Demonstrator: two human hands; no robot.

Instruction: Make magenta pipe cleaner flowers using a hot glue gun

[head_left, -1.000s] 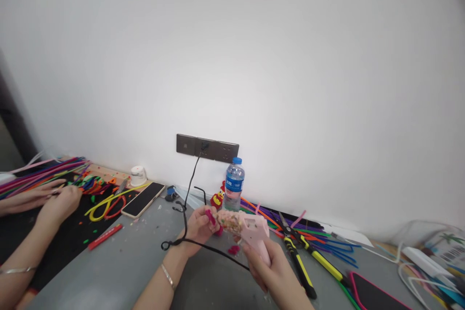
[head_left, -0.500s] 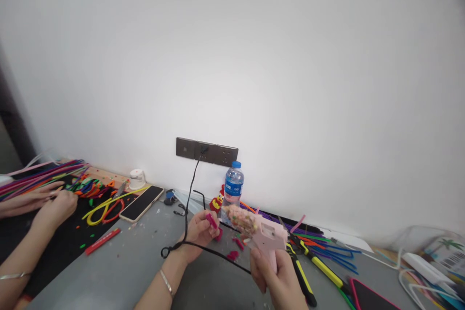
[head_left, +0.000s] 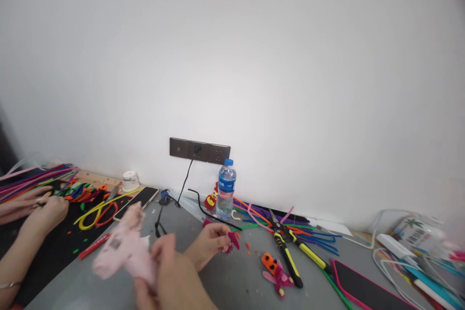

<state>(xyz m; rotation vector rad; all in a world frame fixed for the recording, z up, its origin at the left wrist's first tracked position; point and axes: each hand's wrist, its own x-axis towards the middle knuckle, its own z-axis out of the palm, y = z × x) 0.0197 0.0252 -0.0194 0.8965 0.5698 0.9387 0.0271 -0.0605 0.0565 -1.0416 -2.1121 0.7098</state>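
Note:
My right hand (head_left: 174, 276) is closed round the grip of a pink glue gun (head_left: 121, 249), which is smeared by motion at the lower left and crosses in front of my left forearm. The gun's black cord (head_left: 212, 217) runs back to the wall socket strip (head_left: 199, 149). My left hand (head_left: 208, 244) rests on the grey table (head_left: 232, 290) and pinches a small magenta pipe-cleaner piece (head_left: 232, 240). An orange and pink pipe-cleaner craft (head_left: 276, 271) lies just right of it.
A water bottle (head_left: 225, 189) and a small red figure (head_left: 210, 201) stand by the wall. Loose pipe cleaners (head_left: 312, 240), yellow-handled cutters (head_left: 286, 254) and a pink-cased phone (head_left: 363, 288) lie to the right. Another person's hands (head_left: 36, 206) work at the left beside a phone (head_left: 135, 200).
My right hand has swung the glue gun from right of my left hand across to the far left. The left hand has lowered to the table, and the orange and pink craft now shows.

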